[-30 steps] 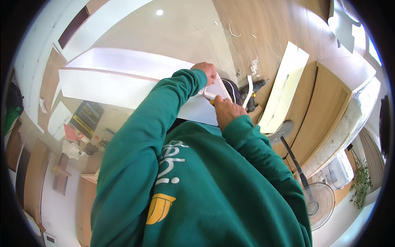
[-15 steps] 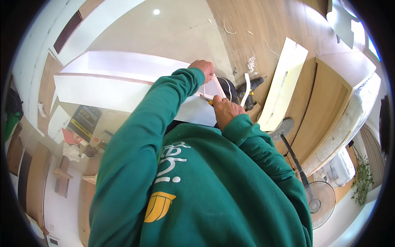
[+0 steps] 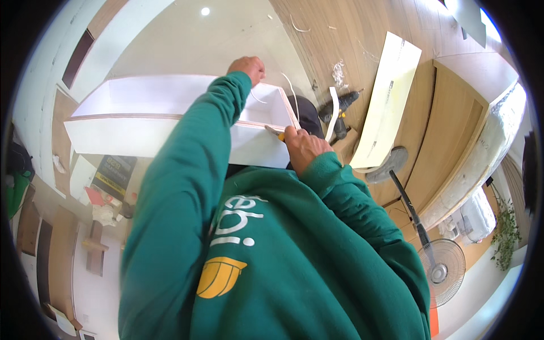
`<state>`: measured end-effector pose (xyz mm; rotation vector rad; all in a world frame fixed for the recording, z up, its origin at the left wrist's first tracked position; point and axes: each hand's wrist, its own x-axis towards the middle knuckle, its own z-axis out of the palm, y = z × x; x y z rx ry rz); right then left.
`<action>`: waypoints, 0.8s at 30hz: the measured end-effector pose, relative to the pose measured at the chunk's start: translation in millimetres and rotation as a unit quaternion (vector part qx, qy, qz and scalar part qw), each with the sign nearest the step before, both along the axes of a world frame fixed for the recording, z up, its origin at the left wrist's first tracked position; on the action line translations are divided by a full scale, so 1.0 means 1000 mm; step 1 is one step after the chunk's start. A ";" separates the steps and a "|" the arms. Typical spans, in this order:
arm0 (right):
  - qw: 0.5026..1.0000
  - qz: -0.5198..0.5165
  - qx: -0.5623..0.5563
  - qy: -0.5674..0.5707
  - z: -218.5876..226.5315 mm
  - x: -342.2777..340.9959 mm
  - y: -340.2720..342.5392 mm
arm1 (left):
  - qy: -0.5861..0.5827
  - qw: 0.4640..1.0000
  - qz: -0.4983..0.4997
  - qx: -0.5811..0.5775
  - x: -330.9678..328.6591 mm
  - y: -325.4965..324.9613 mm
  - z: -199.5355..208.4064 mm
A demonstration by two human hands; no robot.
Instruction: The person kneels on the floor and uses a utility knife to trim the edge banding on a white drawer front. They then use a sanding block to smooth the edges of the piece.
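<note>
One left hand (image 3: 247, 69) clenched, right hand (image 3: 306, 145) gripping yellow tool (image 3: 280, 136), green sweatshirt (image 3: 306, 260) (white lettering (image 3: 238, 215))

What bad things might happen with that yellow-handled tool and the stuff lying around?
The yellow-handled tool in the right hand might slip and scratch the white box, since its tip is right by the edge. The drill lying nearby might get bumped. The curly white scraps on the wooden floor could be a bit slippery.

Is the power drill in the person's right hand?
No, the power drill lies on the floor, while the right hand grips a small yellow-handled tool.
</note>
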<state>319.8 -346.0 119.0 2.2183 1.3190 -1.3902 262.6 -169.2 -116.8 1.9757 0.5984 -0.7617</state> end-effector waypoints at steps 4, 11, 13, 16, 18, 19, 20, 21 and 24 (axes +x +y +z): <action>0.998 -0.033 -0.054 0.023 0.008 0.003 -0.006 | 0.077 0.996 0.038 -0.014 0.001 0.013 0.051; 0.994 -0.043 -0.095 0.034 0.003 0.005 0.000 | 0.019 0.983 0.028 0.180 -0.042 0.033 0.134; 0.997 -0.020 -0.056 0.043 0.005 0.011 -0.009 | 0.013 0.990 0.077 0.119 -0.062 0.024 0.149; 0.999 -0.025 -0.043 0.012 0.013 0.010 -0.016 | 0.055 0.973 0.205 0.088 -0.066 0.017 0.151; 0.999 -0.022 -0.044 0.014 0.009 0.011 -0.019 | -0.076 0.967 0.169 0.176 -0.067 0.008 0.151; 0.999 -0.020 -0.044 0.015 0.006 0.012 -0.020 | -0.142 0.954 0.150 0.218 -0.067 0.005 0.149; 0.999 -0.020 -0.047 0.017 0.004 0.013 -0.017 | -0.139 0.951 0.168 0.218 -0.067 0.003 0.152; 0.998 -0.021 -0.050 0.018 0.003 0.014 -0.013 | -0.136 0.948 0.185 0.218 -0.066 0.004 0.154; 0.998 -0.030 -0.049 0.006 0.000 0.009 -0.018 | -0.182 0.931 0.179 0.260 -0.070 0.004 0.148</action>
